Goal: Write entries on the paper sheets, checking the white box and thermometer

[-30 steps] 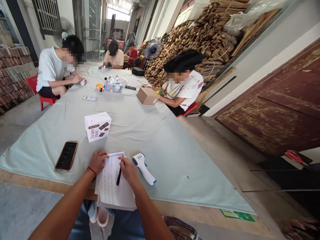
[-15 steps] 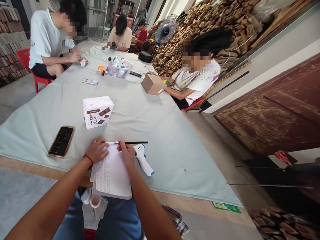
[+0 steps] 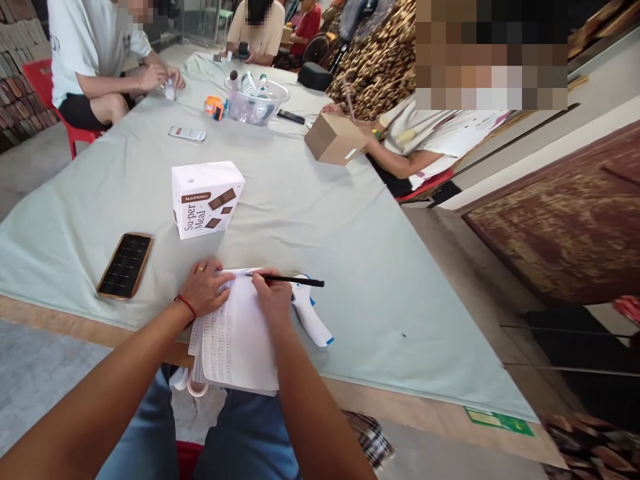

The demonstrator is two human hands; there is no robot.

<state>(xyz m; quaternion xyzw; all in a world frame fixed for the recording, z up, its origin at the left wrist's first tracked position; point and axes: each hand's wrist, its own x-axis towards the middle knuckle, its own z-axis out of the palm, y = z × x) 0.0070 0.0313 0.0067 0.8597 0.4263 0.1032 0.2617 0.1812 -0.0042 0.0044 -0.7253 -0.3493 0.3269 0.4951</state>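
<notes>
A notebook (image 3: 245, 333) with rows of handwriting lies at the table's near edge, jutting out over my lap. My left hand (image 3: 205, 290) rests on its upper left part with the fingers spread. In my right hand (image 3: 273, 293) is a black pen (image 3: 300, 281), held slantwise with its tip end near the top of the page. Just right of that hand lies a white and blue infrared thermometer (image 3: 313, 317). Beyond the notebook stands a white box (image 3: 207, 200) printed "Su-per Meal". A smartphone (image 3: 126, 265) in an orange-edged case lies to the left.
Farther along the cloth-covered table (image 3: 370, 267) are a clear basin (image 3: 257, 103) of bottles, an orange tape dispenser (image 3: 215, 107), a second phone (image 3: 187, 134) and a cardboard box (image 3: 336, 139). Other people sit around the far sides. Paper cups (image 3: 195, 383) show below the near edge.
The view has shifted, so table items appear larger and the people higher up. My right hand still has the pen near the top of the page; my left hand stays on the paper.
</notes>
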